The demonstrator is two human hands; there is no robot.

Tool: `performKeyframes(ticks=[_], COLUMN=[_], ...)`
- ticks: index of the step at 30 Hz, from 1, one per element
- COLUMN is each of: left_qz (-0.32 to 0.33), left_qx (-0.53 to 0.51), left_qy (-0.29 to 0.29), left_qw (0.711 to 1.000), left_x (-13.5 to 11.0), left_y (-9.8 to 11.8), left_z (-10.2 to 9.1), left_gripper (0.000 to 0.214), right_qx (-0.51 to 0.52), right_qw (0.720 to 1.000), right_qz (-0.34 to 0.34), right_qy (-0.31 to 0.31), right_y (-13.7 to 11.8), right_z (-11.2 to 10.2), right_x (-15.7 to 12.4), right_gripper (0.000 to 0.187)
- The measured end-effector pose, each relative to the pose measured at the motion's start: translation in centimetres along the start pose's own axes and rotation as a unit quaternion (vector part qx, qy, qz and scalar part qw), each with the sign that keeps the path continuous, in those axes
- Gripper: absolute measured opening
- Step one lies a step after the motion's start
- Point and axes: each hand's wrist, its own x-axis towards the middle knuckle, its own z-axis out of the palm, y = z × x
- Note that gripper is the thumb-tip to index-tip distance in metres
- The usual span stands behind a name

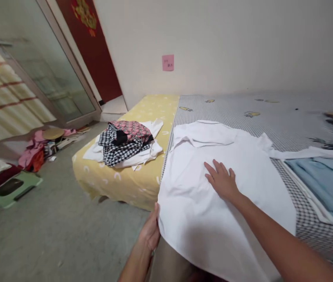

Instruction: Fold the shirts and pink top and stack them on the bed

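Right now your right hand [222, 181] lies flat and open on a white collared shirt [201, 223], its fingers [210, 168] spread apart and clamping nothing. Your left hand [150, 229] sits at the shirt's near edge with its fingers [154, 215] curled against the cloth, though you can't tell from this view whether they pinch it or only touch it.

The shirt lies spread out on a grey checked bedsheet [321, 235], with its collar [204, 133] toward the wall and one sleeve [310, 152] stretched out to your right. Its near edge hangs past the edge of the bed. Just beside that sleeve is one folded blue garment [324, 184], with a white edge showing along its side.

To your left, a yellow bedsheet [119, 188] carries one pile of three garments: a black-and-white checked piece [119, 152] and a pink patterned piece [131, 130] resting on a white piece [153, 147].

Farther left on the grey floor [66, 239] are a heap of pink clothing [33, 150], one straw hat [53, 133] and one green stool [13, 190]. One pink note [168, 62] is stuck to the wall.
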Motion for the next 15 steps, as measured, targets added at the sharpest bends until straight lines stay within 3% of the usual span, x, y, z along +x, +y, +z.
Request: performKeyframes(ticks=[2, 4, 6, 10, 12, 15], left_qz=[0.028, 0.042, 0.064, 0.127, 0.141, 0.147], left_qx=[0.000, 0.003, -0.004, -0.033, -0.041, -0.042], left_qy=[0.013, 0.026, 0.051, 0.114, 0.137, 0.151], left_qw=[1.000, 0.999, 0.997, 0.985, 0.980, 0.977], left_x=[-1.5, -3.0, -4.2, -5.1, -5.1, -4.9], left_y=[0.0, -0.2, -0.3, -0.3, -0.5, -0.9], left_z=[0.0, 0.0, 0.2, 0.4, 0.3, 0.2], left_gripper=[0.059, 0.056, 0.047, 0.045, 0.049, 0.049], right_qx=[0.021, 0.076, 0.142, 0.203, 0.203, 0.196], right_qw=[0.996, 0.977, 0.951, 0.916, 0.902, 0.889], right_qz=[-0.065, -0.180, -0.272, -0.329, -0.349, -0.378], right_qy=[0.065, 0.083, 0.029, -0.109, -0.153, -0.165], right_y=[-2.0, -4.4, -6.6, -9.5, -10.2, -10.8], right_z=[-0.3, -0.1, 0.4, 1.4, 2.0, 3.1], right_x=[-2.6, -6.5, -10.8, -17.4, -18.8, -19.2], right_gripper=[0.049, 0.045, 0.040, 0.041, 0.043, 0.048])
